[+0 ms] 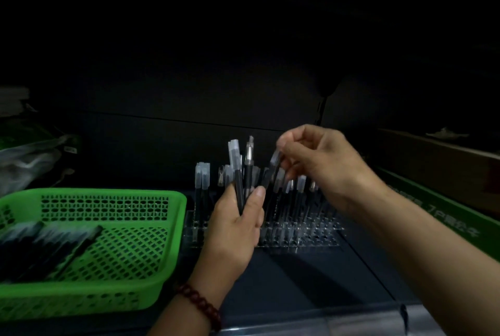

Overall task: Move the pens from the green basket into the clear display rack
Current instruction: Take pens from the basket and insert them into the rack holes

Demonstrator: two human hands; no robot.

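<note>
The dark counter (297, 281) carries a green basket (108, 192) along its left front edge. Just beside the basket's right wall, toward the back middle of the counter, stands the clear display rack (311, 236), a perforated acrylic block. In the basket's left half lies a blurred heap of loose pens (40, 243). More standing pens (202, 181) are already slotted upright in the rack's rear rows, while its front holes look mostly unfilled, so the job seems partway done. The left hand (235, 227), with a beaded bracelet (200, 306) on its wrist, hovers over the rack's left end. Its fingers and thumb are curled round the lower barrels of a small bundle of pens (238, 173), whose capped tops fan out above the fist. The right hand (319, 162) is above the rack's middle, its fingertips (281, 146) pinched together on the capped top of a single pen (272, 170) that slants down toward the bundle. These pens should be light, stiff and smooth-sided, likely to slip from a loose bundle. A hold on the barrel just below the cap looks safer than one on the cap alone, which might pull off.
</note>
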